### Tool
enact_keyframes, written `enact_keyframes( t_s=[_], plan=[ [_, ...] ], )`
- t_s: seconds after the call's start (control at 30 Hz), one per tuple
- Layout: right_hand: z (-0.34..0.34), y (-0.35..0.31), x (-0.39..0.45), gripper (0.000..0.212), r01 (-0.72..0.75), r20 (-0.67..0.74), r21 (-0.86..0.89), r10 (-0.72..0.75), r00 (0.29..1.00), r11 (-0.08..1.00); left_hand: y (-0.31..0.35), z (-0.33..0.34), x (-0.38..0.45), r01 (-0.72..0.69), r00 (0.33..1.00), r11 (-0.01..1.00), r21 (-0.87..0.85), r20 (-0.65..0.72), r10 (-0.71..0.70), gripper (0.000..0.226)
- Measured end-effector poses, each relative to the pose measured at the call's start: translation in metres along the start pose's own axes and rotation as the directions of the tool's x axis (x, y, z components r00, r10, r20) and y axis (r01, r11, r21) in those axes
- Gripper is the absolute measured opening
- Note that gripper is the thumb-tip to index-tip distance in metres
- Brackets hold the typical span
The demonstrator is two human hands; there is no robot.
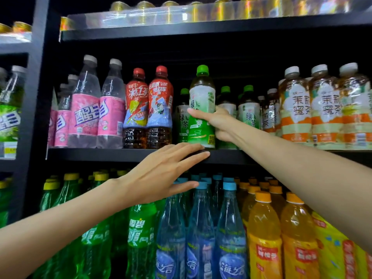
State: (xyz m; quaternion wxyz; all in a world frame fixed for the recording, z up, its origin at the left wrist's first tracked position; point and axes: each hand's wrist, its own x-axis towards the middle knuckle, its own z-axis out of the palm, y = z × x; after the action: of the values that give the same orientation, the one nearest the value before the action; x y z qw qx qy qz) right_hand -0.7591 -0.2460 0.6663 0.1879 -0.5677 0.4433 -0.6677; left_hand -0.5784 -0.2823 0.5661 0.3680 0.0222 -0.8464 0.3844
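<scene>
Now our right hand [219, 123] grips the green tea bottle [202, 105] upright at the shelf [120, 155] edge, while our open left hand [161, 174] rests just below it.

shop | black shelves [128, 155] stocked with rows of bottled drinks [149, 109]

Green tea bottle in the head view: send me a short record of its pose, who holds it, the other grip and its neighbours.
bottle: green tea bottle, upright, at the front of the middle shelf
holder: right grip, fingers and thumb wrapped round its label
other: left grip, fingers straight, at the shelf edge below it
beside: two red tea bottles
behind: more green tea bottles
</scene>
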Motion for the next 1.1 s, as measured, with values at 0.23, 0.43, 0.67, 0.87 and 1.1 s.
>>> enact_keyframes(
  t_s=[0.23,0.43,0.67,0.87,1.1],
  plan=[
    [-0.006,0.002,-0.008,0.088,0.040,-0.074,-0.524,-0.092,0.993,0.851,0.001,0.000,-0.001,0.007,1.000,1.000,0.006,-0.006,-0.007,0.061],
    [-0.009,0.003,-0.002,0.065,-0.036,-0.193,-0.624,-0.108,0.975,0.781,0.002,0.000,-0.002,0.013,1.000,1.000,0.007,-0.001,-0.013,0.061],
    [0.010,0.013,0.019,0.050,-0.091,-0.067,-0.476,0.067,0.996,0.875,0.002,0.002,-0.004,0.022,1.000,1.000,0.011,-0.002,-0.022,0.061],
    [0.020,0.017,0.022,0.052,-0.121,-0.131,-0.533,0.060,0.990,0.837,0.002,0.003,-0.005,0.014,1.000,1.000,0.006,-0.014,-0.014,0.061],
    [0.024,0.017,0.024,0.061,-0.114,-0.192,-0.657,-0.020,0.981,0.745,0.003,0.003,-0.004,0.013,1.000,1.000,0.007,-0.013,-0.013,0.062]
  ],
)
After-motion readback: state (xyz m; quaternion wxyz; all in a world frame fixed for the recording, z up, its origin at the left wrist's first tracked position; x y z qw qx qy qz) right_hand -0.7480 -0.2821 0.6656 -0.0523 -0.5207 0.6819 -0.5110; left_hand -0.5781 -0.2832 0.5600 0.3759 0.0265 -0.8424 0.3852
